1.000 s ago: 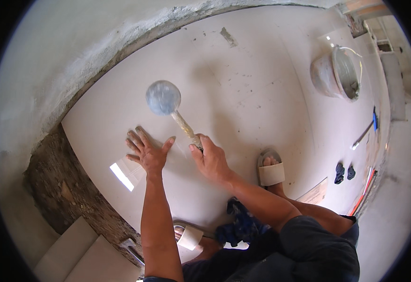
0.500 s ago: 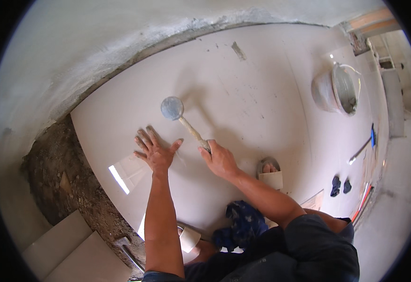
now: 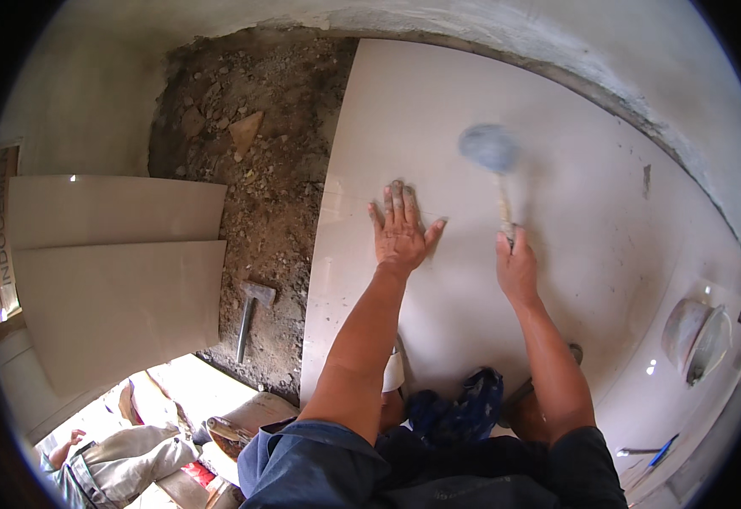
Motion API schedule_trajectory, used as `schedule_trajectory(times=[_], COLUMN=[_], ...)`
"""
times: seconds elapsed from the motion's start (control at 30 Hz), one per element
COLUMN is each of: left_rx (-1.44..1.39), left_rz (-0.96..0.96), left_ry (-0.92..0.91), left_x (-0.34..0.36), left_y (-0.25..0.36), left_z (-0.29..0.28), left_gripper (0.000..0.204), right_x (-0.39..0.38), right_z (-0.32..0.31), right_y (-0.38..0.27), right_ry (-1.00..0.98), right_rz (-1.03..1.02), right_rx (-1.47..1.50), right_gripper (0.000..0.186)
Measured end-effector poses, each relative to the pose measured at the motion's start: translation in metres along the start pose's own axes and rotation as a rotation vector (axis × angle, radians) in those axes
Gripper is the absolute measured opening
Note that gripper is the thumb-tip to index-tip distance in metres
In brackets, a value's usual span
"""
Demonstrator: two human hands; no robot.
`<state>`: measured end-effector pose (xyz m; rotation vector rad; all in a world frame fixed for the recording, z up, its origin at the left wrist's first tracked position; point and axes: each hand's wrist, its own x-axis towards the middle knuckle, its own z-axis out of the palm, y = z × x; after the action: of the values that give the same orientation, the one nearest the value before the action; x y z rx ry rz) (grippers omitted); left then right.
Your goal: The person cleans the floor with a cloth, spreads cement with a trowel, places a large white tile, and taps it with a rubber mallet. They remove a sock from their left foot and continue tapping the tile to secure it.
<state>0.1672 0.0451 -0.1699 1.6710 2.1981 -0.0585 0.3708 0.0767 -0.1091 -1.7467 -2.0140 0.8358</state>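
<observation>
My left hand (image 3: 400,233) lies flat on the pale, glossy tile floor (image 3: 438,102), fingers stretched out and thumb spread. To its right, my right hand (image 3: 517,267) is wrapped round the light handle of a mallet (image 3: 489,148). The mallet's round grey head points away from me and is blurred by motion. It appears to be above the tile, with a soft shadow beside it. Grey dirt marks the fingers of my left hand.
Left of the tile edge is a strip of rough soil and rubble (image 3: 277,127) with a hammer (image 3: 250,318) on it. Loose tiles (image 3: 125,288) lie farther left. A bucket (image 3: 697,339) stands at right. Another person (image 3: 125,462) is at lower left; a wall curves along the far side.
The view has swung left, showing more rubble, the loose tiles and another person. The mallet head has moved away from my left hand, which still lies flat on the tile.
</observation>
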Motion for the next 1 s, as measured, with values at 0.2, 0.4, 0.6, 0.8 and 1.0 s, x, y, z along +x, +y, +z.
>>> schedule_trajectory(times=[0.2, 0.4, 0.6, 0.8, 1.0], left_rx=[0.002, 0.053, 0.107, 0.110, 0.093], left_rz=[0.000, 0.026, 0.039, 0.039, 0.055], left_ry=[-0.024, -0.058, -0.044, -0.087, -0.109], left_x=[0.000, -0.005, -0.020, -0.018, -0.019], left_y=[0.001, -0.011, -0.043, -0.042, -0.045], left_z=[-0.007, -0.013, -0.018, -0.019, -0.023], left_gripper=[0.092, 0.090, 0.088, 0.088, 0.087], right_x=[-0.005, 0.002, 0.022, 0.048, 0.046], right_z=[0.016, 0.004, 0.030, 0.057, 0.067], right_y=[0.008, -0.017, -0.060, -0.077, -0.082], right_ry=[-0.019, -0.107, -0.068, -0.237, -0.257], right_rz=[-0.036, -0.065, -0.261, -0.188, -0.226], right_rx=[0.053, -0.012, 0.187, -0.013, -0.044], right_gripper=[0.031, 0.029, 0.033, 0.037, 0.041])
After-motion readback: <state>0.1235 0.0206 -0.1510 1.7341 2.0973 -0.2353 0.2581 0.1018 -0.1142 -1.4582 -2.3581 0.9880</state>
